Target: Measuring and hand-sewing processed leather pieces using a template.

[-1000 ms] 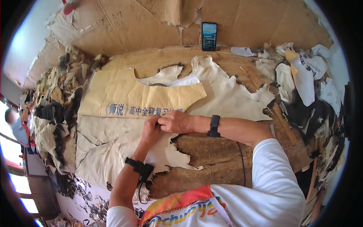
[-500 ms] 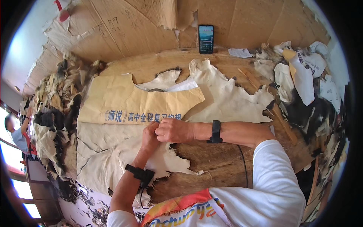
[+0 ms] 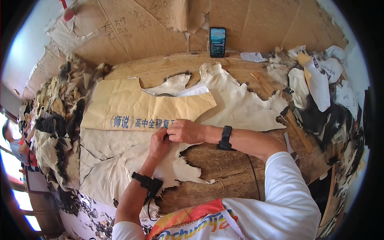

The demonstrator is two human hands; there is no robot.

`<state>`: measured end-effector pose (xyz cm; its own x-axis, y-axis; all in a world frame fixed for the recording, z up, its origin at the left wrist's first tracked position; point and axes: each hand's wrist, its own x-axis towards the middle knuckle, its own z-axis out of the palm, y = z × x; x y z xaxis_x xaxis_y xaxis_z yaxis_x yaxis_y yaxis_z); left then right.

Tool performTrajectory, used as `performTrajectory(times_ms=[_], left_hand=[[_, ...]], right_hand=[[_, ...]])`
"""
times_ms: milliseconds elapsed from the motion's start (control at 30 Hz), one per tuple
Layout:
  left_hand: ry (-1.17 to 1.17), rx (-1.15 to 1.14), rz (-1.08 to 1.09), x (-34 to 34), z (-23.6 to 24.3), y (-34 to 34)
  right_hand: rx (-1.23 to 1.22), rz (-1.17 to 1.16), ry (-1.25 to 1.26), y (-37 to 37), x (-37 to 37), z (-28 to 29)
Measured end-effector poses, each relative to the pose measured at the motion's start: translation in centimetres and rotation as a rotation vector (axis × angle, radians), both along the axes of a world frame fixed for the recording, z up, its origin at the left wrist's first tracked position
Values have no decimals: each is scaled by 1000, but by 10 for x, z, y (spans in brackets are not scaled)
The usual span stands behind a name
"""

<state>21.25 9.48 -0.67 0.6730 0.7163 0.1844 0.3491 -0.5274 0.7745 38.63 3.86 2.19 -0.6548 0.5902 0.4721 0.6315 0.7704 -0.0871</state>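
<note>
My left hand [image 3: 159, 145] and my right hand [image 3: 186, 131] meet at the lower edge of a brown paper pattern [image 3: 156, 106] with blue printing and a curved cutout. The fingers of both hands are closed and pressed together; what they pinch is hidden. Beneath the pattern lies a pale animal hide, its ragged near part [image 3: 132, 164] spread below my left hand. Beyond the pattern's right end extends another broad stretch of pale hide [image 3: 240, 102] with dark fur along its edges. Both my wrists wear black bands with cables.
A phone [image 3: 217, 42] leans against the cardboard backing [image 3: 264, 24]. Heaped fur scraps [image 3: 60, 108] flank the wooden table [image 3: 228, 160] on the left; more hides and paper [image 3: 320, 80] lie on the right. A wooden stick [image 3: 298, 130] rests there. Another person [image 3: 20, 144] is at far left.
My right hand has shifted slightly up and covers more of the pattern's printing. My left hand stays nearly in place. The person at far left has moved a little.
</note>
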Motion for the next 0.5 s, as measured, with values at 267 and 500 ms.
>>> performTrajectory(times_ms=[267, 500], left_hand=[[-113, -19, -10, -3, -8, -3], [-121, 87, -45, -1, -8, -2]], right_hand=[[51, 55, -6, -4, -14, 15], [-1230, -6, 1135, -44, -21, 69]])
